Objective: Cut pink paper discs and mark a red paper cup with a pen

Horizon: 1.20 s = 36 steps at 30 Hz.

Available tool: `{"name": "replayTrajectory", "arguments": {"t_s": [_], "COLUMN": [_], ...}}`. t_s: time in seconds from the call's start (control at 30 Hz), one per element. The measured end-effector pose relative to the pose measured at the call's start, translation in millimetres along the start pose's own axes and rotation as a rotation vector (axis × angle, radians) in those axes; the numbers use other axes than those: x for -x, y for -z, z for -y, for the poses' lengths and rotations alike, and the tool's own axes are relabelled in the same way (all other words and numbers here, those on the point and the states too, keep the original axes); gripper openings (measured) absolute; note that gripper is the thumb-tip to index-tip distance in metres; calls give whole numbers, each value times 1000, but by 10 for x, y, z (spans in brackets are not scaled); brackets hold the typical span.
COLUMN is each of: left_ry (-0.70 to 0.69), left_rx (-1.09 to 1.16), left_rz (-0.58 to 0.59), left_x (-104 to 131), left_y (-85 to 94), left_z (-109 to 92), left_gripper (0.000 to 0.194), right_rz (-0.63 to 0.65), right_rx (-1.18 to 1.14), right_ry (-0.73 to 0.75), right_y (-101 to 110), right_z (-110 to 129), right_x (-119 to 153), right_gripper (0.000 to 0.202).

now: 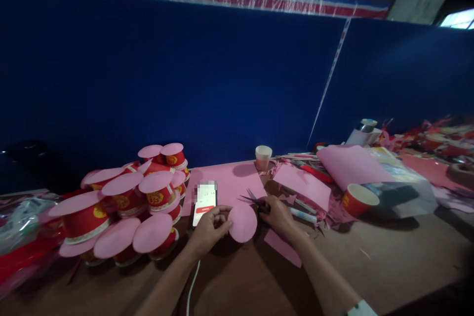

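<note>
Just right of the phone (pixel 205 207), the left hand (pixel 211 227) pinches a paper circle (pixel 243 224) by its phone-side edge; farther right, the right hand (pixel 278 217) grips scissors (pixel 252 198), blades parted. The paper circle seems light, bendable, easily creased, best held at the rim.

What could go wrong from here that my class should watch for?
The open scissors in the right hand are close to the pink paper disc in the left hand; a slip might nick it. Some red paper cups at the left are stacked, so a knock could topple them.
</note>
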<state>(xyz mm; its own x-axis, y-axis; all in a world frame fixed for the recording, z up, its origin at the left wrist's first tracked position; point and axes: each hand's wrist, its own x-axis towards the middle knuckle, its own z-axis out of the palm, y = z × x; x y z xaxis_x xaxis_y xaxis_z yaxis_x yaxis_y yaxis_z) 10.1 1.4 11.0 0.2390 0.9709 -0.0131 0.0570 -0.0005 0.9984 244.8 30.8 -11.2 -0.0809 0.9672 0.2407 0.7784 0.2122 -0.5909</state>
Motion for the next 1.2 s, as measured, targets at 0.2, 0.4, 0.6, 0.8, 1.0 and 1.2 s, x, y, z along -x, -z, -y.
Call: {"name": "replayTrajectory", "arguments": {"t_s": [0.2,0.4,0.6,0.8,1.0,1.2], "left_ry": [35,-61,-132,-209,-295,-302], "left_rx": [-156,-355,-564,-833,-1051,-1179], "left_rz": [58,-36,-59,108,-71,-87], "left_x": [68,207,736,1320,1345,1346], "left_y": [-74,-103,-319,-857,-988,-1041], "left_z": [12,-22,-197,42,379,355], "left_gripper": [28,14,24,45,54,54], "right_rz": [-17,20,-18,-118,-204,-244], "right_rx": [3,-4,-5,-91,-302,-481], "right_ry": [9,70,106,135,190,202], "right_y": [-21,14,33,10,52,175], "right_z": [-8,9,31,98,234,445], "right_x": [-17,-10,29,71,176,137], "right_gripper": [11,10,14,15,21,30]}}
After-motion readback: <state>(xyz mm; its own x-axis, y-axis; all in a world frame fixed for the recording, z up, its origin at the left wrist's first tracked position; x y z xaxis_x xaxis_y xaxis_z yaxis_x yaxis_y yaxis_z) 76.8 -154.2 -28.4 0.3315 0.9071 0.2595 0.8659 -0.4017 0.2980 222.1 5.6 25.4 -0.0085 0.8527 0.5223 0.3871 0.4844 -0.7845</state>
